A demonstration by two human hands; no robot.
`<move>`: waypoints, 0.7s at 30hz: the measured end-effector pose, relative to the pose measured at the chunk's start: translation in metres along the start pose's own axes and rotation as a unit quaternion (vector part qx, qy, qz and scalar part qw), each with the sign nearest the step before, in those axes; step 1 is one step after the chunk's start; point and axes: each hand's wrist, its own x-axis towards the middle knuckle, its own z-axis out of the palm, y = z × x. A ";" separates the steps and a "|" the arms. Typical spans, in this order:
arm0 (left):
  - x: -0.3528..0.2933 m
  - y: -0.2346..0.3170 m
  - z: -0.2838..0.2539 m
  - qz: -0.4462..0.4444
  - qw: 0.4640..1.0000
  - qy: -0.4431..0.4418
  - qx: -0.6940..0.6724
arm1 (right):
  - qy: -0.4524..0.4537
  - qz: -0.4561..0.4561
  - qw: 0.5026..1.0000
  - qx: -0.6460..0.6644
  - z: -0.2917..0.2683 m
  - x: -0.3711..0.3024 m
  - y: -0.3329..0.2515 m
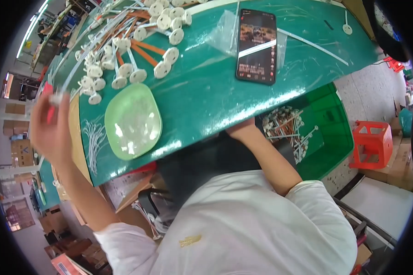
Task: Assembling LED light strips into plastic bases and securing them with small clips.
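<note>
Smeared by motion, my left hand [53, 130] is raised past the table's left end, beside a red piece [50, 112] and something whitish at its fingertips; whether it grips them I cannot tell. My right hand [243, 128] reaches to the table's front edge, its fingers hidden beneath the tabletop. A pile of white, holed round discs on orange and white sticks [163, 68] covers the far left of the green table [197, 96]. Between my arms lies a pale green dish [133, 121], which looks clear or wet inside. Left of it is a bunch of thin white strands [94, 142].
A phone [257, 48] with a lit screen rests on clear plastic film, and a white strip [312, 46] lies beside it. Below the table's right front, a green bin [328, 133] holds more disc-headed sticks [284, 126]. A red stool [371, 144] stands farther right.
</note>
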 end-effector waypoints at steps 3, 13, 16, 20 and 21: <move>-0.115 0.047 -0.022 0.042 0.993 0.101 -0.042 | -0.268 -0.035 0.941 0.204 -0.094 -0.051 -0.083; -0.225 0.146 0.040 0.085 0.986 0.086 -0.116 | 0.136 -0.272 0.870 0.387 -0.174 -0.074 -0.143; -0.235 0.148 0.042 0.131 0.978 0.073 -0.143 | 0.172 -0.302 0.863 0.368 -0.164 -0.079 -0.141; -0.240 0.145 0.034 -0.013 0.920 -0.024 -0.391 | 0.186 -0.338 0.836 0.390 -0.165 -0.087 -0.142; -0.242 0.155 0.026 -0.179 0.826 -0.041 -0.534 | 0.197 -0.355 0.826 0.391 -0.161 -0.089 -0.141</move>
